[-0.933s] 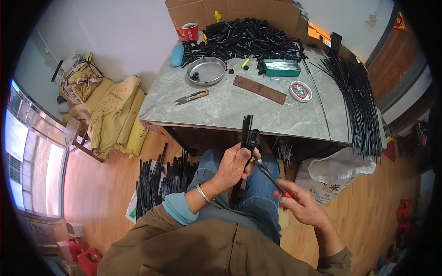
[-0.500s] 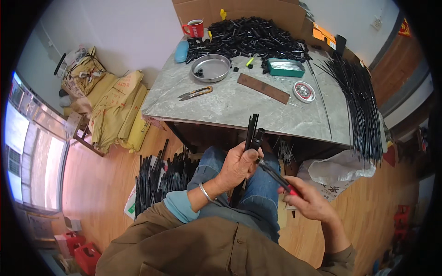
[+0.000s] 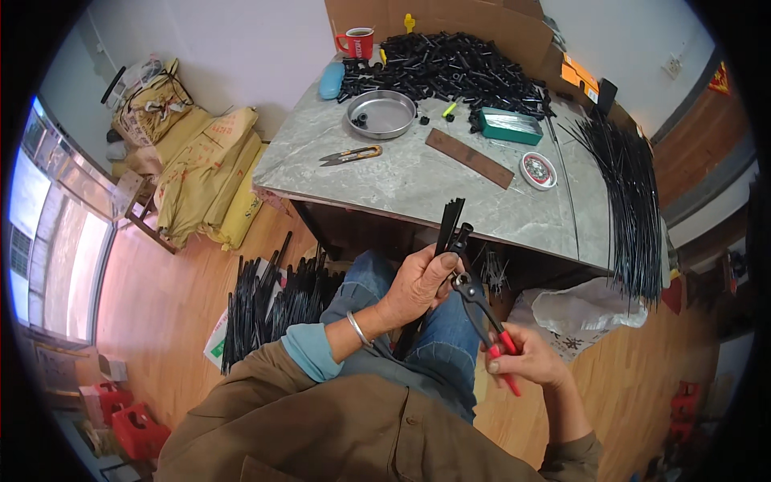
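Observation:
My left hand [image 3: 411, 287] is closed around a bundle of thin black strips [image 3: 450, 220] together with a short black tube [image 3: 461, 238], held above my lap. Their upper ends stick out past my thumb, and the lower part runs down between my knees. In my right hand [image 3: 534, 359] are end-cutting pliers [image 3: 471, 293] with red handles. Their head sits right beside my left fingers, just below the tube; whether the jaws touch anything I cannot tell. The handles are spread apart, with my fingers wrapped round them.
On the grey table [image 3: 353, 189] lie a heap of black tubes [image 3: 458, 76], a round metal tray [image 3: 385, 128], thread snips [image 3: 351, 156], a rusty bar [image 3: 470, 158] and a small round dish [image 3: 538, 171]. Long black strips [image 3: 630, 201] hang at the right. More bundles [image 3: 281, 313] stand on the floor.
The pliers have turned so their head shows and their handles have spread apart. My left hand stays closed on the strips and tube. The whole view has shifted slightly.

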A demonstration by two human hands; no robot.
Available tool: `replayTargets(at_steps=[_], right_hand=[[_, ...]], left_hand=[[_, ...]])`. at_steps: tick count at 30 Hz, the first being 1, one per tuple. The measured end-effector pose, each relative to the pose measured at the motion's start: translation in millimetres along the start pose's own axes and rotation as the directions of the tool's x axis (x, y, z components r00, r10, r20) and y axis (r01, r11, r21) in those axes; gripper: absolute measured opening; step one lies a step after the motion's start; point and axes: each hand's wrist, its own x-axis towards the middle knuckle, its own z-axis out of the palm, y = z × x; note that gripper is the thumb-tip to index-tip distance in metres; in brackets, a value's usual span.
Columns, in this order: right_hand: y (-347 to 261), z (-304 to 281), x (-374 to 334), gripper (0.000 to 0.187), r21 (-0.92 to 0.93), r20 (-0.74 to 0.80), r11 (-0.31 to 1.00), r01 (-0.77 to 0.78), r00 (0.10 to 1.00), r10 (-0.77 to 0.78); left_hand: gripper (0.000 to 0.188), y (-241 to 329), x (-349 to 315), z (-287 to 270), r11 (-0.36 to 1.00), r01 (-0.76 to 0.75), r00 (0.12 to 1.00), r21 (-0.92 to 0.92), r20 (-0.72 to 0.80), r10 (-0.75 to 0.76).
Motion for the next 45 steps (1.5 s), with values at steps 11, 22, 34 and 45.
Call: replayTargets(at_steps=[11, 22, 34, 45], right_hand=[[5.7, 29.1, 7.6, 0.050, 0.129, -0.136, 0.979, 0.158, 0.981, -0.141], [14.2, 14.6, 1.0, 0.042, 0.179, -0.089, 0.981, 0.078, 0.994, -0.063], [14.9, 25.1, 11.2, 0.029, 0.001, -0.180, 0.998, 0.059, 0.982, -0.058], [-0.1, 31.8, 17.0, 0.034, -0.647, -0.349, 0.747, 0.155, 0.811, -0.470]], left_hand=[[0.050, -0.6, 4.3, 2.4, 0.997, -0.009, 1.000, 0.070, -0.022, 0.010], [0.057, 2.5, 7.1, -1.9, 0.994, 0.105, 0.988, -0.028, 0.116, -0.101], [0.059, 3.1, 11.9, -0.8, 0.991, 0.114, 0.985, -0.068, 0.136, -0.104], [0.052, -1.8, 14.2, -6.3, 0.998, 0.057, 0.998, 0.000, 0.040, -0.057]])
